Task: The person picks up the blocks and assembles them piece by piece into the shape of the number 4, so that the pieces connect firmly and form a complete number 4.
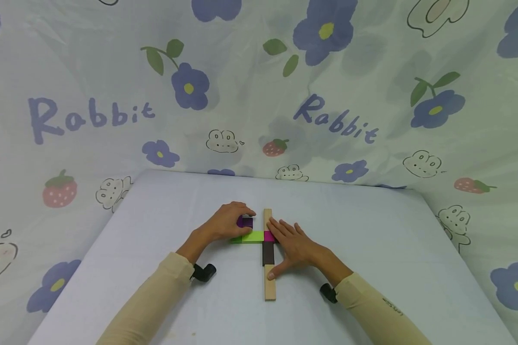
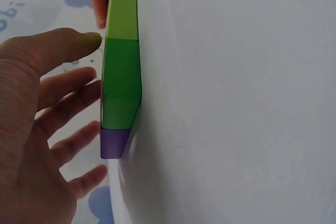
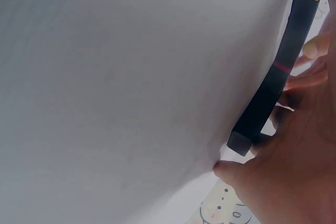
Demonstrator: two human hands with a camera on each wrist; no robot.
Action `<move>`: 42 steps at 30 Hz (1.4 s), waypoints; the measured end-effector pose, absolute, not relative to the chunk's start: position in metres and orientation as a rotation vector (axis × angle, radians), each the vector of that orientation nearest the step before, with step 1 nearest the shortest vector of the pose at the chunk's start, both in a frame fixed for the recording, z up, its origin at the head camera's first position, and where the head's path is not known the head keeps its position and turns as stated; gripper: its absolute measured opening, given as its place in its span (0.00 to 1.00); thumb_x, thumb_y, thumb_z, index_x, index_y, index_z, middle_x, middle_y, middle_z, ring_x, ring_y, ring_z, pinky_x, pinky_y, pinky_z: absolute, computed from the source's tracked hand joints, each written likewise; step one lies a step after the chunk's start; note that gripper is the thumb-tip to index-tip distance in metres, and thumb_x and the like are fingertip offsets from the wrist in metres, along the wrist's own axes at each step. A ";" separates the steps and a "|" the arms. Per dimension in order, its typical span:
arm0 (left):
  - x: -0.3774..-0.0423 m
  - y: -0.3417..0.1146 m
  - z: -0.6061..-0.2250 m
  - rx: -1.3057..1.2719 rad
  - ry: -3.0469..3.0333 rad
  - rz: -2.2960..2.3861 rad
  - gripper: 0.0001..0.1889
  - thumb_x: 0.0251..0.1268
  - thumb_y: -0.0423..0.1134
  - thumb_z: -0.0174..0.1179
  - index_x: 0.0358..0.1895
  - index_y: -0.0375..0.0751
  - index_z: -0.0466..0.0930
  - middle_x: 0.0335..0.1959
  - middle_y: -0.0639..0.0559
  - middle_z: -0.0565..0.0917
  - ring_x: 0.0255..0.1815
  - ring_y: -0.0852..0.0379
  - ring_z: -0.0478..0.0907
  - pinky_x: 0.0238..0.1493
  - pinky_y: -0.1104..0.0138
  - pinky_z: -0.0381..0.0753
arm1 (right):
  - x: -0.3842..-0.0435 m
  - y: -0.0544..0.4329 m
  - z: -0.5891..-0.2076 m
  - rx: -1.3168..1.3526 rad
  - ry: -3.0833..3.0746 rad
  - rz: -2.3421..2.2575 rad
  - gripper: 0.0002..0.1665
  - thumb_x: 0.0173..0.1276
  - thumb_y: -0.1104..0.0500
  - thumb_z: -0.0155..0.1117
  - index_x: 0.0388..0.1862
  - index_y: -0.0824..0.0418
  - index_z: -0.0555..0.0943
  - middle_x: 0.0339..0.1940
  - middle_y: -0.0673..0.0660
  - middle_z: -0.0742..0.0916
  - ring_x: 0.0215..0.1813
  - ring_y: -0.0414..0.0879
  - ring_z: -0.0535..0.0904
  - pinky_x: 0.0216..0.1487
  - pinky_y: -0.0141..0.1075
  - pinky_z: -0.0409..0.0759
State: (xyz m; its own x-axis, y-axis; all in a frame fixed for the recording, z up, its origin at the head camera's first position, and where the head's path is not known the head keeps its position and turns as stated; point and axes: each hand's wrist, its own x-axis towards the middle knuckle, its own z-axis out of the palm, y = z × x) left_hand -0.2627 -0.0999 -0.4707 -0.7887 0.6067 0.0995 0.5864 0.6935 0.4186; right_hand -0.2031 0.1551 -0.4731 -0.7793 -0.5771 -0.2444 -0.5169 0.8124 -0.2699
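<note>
Coloured blocks lie in a cross on the white table. My left hand (image 1: pixel 226 223) curves loosely around a purple block (image 1: pixel 247 223), thumb and fingers on either side with gaps showing. In the left wrist view its fingers spread beside a green block (image 2: pixel 122 77) and a lime green block (image 2: pixel 122 9). With fingers spread, my right hand (image 1: pixel 298 249) rests over the cross's right side, by the magenta block (image 1: pixel 269 235). Its thumb touches the lower wooden block (image 1: pixel 269 287), below a dark block (image 1: pixel 268 253). The right wrist view shows a black block (image 3: pixel 257 106), partly behind the fingers.
Another wooden block (image 1: pixel 267 216) forms the cross's far end. The white tabletop (image 1: pixel 358 215) stretches around the blocks. A printed cloth (image 1: pixel 250 105) with flowers and rabbits hangs behind. Small black devices are worn on both wrists.
</note>
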 end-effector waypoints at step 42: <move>-0.266 -0.092 -0.469 0.896 2.844 0.606 0.21 0.65 0.45 0.70 0.58 0.40 0.85 0.54 0.47 0.83 0.56 0.47 0.78 0.64 0.49 0.73 | -0.203 0.156 -0.475 -0.841 2.681 -0.289 0.84 0.40 0.19 0.73 0.85 0.54 0.43 0.85 0.52 0.47 0.84 0.55 0.42 0.78 0.62 0.41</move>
State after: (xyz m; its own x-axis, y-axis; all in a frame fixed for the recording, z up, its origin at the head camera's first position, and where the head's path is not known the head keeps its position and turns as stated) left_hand -0.2657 -0.0924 -0.4693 -0.8223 0.5685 0.0247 0.5292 0.7481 0.4003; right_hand -0.2027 0.1557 -0.4752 -0.7772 -0.5831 -0.2363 -0.5194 0.8066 -0.2822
